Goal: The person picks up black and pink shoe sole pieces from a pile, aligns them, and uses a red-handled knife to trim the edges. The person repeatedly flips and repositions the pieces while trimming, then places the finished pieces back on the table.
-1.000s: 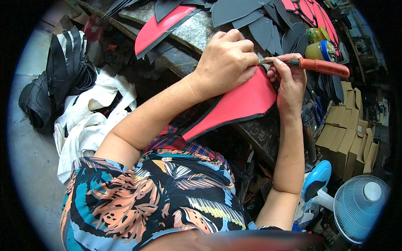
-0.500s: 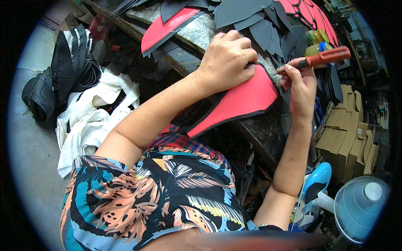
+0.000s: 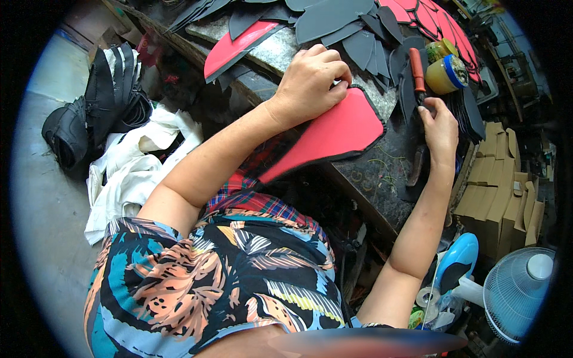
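Observation:
My left hand has its fingers closed over the upper edge of a red shaped piece with black edging, which slants across the bench corner toward my lap. My right hand is at the right of the bench, thumb and fingers pinching the dark lower end of a red-handled tool. The handle points away from me, beside a jar of yellowish paste with a blue rim. What the tool's tip looks like is hidden by my fingers. Below it lies a dark long object.
Stacked black cut pieces and a red one cover the bench's far side, with more red pieces beyond. Cardboard boxes and a fan stand at right. White cloth and black pieces lie at left.
My right hand has moved right and away from the red piece, and the red-handled tool has swung from lying sideways to pointing away. My left hand stays on the piece, shifted slightly left.

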### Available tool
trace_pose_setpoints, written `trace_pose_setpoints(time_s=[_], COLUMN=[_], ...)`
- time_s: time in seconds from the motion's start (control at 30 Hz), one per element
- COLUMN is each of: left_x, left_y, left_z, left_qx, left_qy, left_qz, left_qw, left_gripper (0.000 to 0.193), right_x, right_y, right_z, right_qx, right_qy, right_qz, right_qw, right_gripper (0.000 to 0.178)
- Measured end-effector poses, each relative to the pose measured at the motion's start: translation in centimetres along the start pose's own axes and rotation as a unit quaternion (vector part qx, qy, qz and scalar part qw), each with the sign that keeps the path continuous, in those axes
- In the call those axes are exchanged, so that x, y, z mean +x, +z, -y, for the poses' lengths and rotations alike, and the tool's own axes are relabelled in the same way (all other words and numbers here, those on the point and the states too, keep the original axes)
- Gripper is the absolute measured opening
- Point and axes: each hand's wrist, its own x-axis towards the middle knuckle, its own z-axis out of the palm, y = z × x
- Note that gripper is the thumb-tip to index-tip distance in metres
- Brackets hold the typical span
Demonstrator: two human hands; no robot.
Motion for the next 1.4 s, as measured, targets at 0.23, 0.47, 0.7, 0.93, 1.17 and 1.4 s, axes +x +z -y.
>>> trace_pose_setpoints(time_s=[0.23, 0.47, 0.7, 0.93, 1.17, 1.4], left_x=[0.1, 0.8, -0.3, 0.2, 0.9, -1.3], left_y=[-1.7, -2.5, -5.2, -10.9, -4.8, -2.2], left_z=[-2.6, -4.6, -7.9, -10.2, -6.1, -4.2], left_qx=[-0.017, 0.057, 0.043, -0.219, -0.518, -0.534], left_qy=[0.024, 0.039, -0.013, -0.093, -0.285, -0.306], left_qz=[-0.052, -0.121, 0.055, 0.035, -0.020, -0.029], left_qw=[0.998, 0.990, 0.997, 0.971, 0.806, 0.788], left_gripper=[0.009, 0.015, 0.078, 0.030, 0.029, 0.028], right_x=[-2.9, -5.2, -6.1, -6.6, -5.1, -4.8], right_y=[-1.4, -0.1, -0.8, -1.6, -1.1, 0.1], right_z=[4.3, 6.7, 7.7, 7.4, 6.3, 6.4], right_qx=[0.412, 0.495, 0.620, 0.644, 0.652, 0.582], right_qy=[-0.175, -0.147, -0.088, -0.255, -0.173, -0.107], right_qz=[0.043, 0.184, 0.237, 0.097, 0.171, 0.169], right_qw=[0.893, 0.837, 0.743, 0.715, 0.718, 0.789], right_gripper=[0.025, 0.019, 0.029, 0.033, 0.047, 0.020])
